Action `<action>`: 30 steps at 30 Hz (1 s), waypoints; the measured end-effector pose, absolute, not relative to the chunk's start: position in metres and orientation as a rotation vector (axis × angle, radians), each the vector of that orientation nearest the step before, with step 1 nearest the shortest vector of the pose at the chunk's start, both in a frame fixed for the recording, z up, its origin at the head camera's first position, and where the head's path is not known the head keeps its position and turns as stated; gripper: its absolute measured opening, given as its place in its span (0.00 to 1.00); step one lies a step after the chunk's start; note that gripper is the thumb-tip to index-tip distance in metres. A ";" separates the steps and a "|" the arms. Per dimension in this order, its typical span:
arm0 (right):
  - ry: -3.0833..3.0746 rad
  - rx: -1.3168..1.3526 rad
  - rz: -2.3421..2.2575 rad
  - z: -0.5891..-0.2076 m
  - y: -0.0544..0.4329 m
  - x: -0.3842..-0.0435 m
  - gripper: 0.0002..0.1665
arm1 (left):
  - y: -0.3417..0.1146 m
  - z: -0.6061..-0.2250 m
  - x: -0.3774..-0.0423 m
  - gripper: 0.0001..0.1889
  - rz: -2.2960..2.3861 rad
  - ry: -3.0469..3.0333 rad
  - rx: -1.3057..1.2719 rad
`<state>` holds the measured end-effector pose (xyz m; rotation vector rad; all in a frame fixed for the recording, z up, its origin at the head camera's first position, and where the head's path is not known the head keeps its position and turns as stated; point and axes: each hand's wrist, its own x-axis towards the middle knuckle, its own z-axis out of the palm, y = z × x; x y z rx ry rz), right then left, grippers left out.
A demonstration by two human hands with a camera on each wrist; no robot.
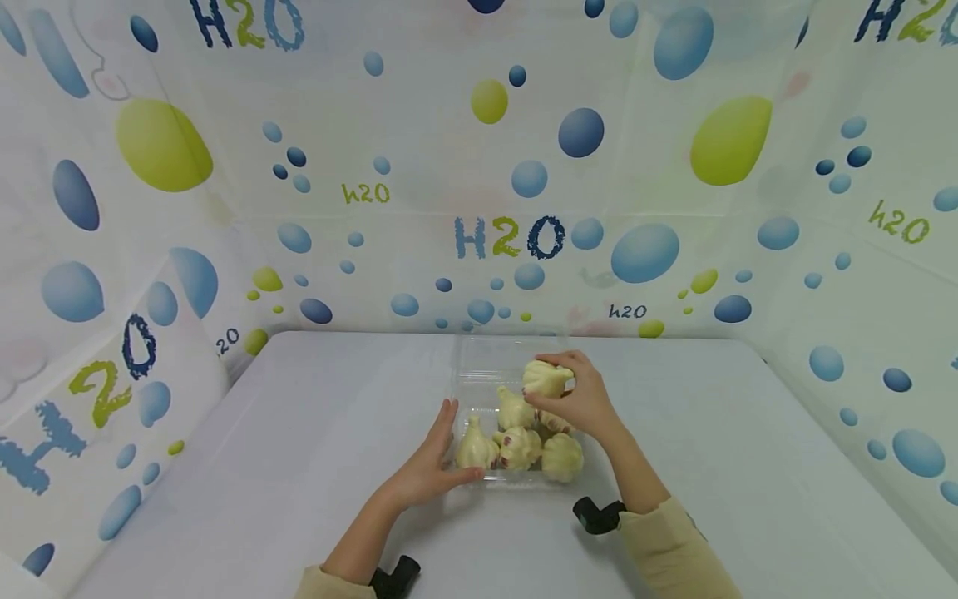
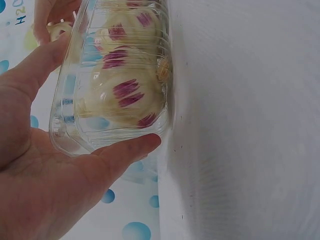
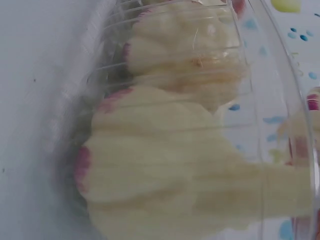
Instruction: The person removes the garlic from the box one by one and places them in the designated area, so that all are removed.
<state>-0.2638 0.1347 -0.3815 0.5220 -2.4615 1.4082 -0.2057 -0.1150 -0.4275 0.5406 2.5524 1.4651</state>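
Observation:
A clear plastic container (image 1: 516,481) stands on the table with several garlic bulbs (image 1: 519,449) inside, pale with purple streaks. My left hand (image 1: 428,474) rests against its left side, fingers fairly straight, the thumb along the near corner. In the left wrist view, that hand (image 2: 45,175) spreads round the container's end wall (image 2: 65,125). Above the far right part of the container, my right hand (image 1: 587,401) pinches a garlic bulb (image 1: 545,379) between thumb and fingers. The right wrist view shows bulbs (image 3: 150,160) through the ribbed wall; the right hand's grip is not clear there.
The container's transparent lid (image 1: 482,358) lies folded back behind it. A white cover (image 1: 337,399) spreads over the table. Behind and at both sides hangs a sheet (image 1: 419,133) with blue and green drops. Black wrist mounts (image 1: 599,516) sit below the hands.

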 end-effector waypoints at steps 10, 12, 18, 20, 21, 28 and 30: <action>-2.444 0.498 1.406 -0.385 0.152 -0.260 0.31 | -0.114 -0.428 -0.207 0.53 1.437 2.582 0.560; -2.441 0.492 1.406 -0.385 0.154 -0.259 0.31 | -0.114 -0.428 -0.207 0.53 1.431 2.589 0.561; -2.432 0.453 1.424 -0.387 0.162 -0.256 0.32 | -0.113 -0.429 -0.208 0.53 1.419 2.598 0.562; -2.429 0.441 1.418 -0.388 0.166 -0.255 0.32 | -0.113 -0.430 -0.208 0.53 1.419 2.594 0.563; -2.424 0.439 1.416 -0.388 0.168 -0.255 0.32 | -0.113 -0.430 -0.208 0.53 1.420 2.593 0.563; -2.411 0.389 1.447 -0.386 0.179 -0.254 0.33 | -0.114 -0.429 -0.207 0.53 1.405 2.598 0.564; -2.409 0.374 1.454 -0.383 0.180 -0.251 0.33 | -0.114 -0.429 -0.207 0.53 1.404 2.598 0.563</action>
